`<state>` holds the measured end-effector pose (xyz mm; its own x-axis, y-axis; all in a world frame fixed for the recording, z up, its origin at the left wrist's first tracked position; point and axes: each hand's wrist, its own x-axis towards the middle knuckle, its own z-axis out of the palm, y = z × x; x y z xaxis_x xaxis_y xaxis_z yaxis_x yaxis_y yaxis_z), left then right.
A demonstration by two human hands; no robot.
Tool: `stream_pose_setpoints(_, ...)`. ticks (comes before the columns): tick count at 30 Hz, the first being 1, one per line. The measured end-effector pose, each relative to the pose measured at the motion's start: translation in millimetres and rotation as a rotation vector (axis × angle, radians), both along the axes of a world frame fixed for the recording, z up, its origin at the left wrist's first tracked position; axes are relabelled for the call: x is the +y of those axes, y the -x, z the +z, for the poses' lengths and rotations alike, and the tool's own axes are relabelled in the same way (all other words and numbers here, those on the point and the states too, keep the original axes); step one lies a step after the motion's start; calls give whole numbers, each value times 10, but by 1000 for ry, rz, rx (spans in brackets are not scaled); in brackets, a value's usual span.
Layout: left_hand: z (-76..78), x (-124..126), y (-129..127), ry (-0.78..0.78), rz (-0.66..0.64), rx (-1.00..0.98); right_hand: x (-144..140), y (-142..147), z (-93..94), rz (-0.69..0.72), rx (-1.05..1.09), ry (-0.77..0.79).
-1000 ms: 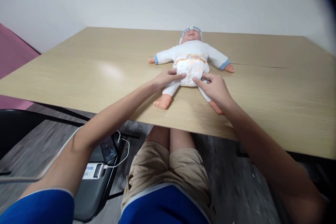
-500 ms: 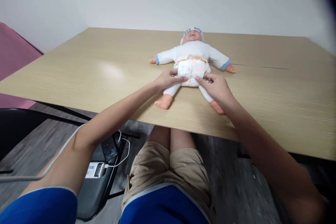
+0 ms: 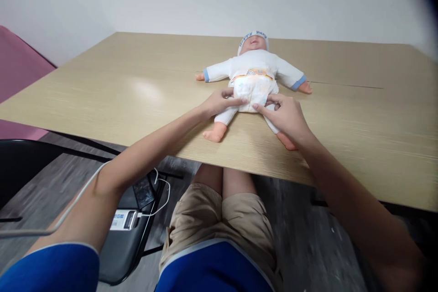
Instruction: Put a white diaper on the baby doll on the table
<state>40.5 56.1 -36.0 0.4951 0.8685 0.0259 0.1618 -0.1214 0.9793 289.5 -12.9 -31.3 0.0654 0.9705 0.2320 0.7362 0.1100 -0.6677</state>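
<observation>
Barely shifted since half a second ago: both hands still pressed at the lower hem of the diaper (image 3: 253, 92), right thumb slid a little inward, whole scene nudged slightly by the head camera. Left hand (image 3: 219, 102) laid on the doll's hip, fingers (image 3: 236, 100) curled loosely and tips pinching or pressing the diaper's leg edge; hard to tell from this angle whether fabric is truly gripped. Right hand (image 3: 285, 116) mirrored on the other side, partly closed, thumb and forefinger meeting on the diaper's lower border, palm over the doll's thigh. Doll (image 3: 255, 66) flat on its back, head in a white cap toward the far edge of the table (image 3: 102, 96), arms spread wide, bare feet pointing at the near edge and stopping short of it. Placed somewhat right of the table's middle, closer to the near edge than the far one. Broad bare wood to the left of the doll, running out to the left corners; clear wood also to the right, up to a thin seam line crossing toward the right edge. Both forearms crossing over the near edge. Below that edge, a black chair (image 3: 126, 242) at the left carrying a small device (image 3: 123, 219) with a white cable (image 3: 160, 200).
</observation>
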Motion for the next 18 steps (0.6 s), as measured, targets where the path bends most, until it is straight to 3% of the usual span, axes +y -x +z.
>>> stream_pose_setpoints(6,5,35,-5,-80,-44,54,70,-6,-78,0,16,0)
stream_pose_setpoints(11,-30,44,-26,-157,-8,116,110,-49,-117,24,132,9)
stream_pose_setpoints(18,-64,14,-56,-188,31,110,53,-64,-44,44,184,24)
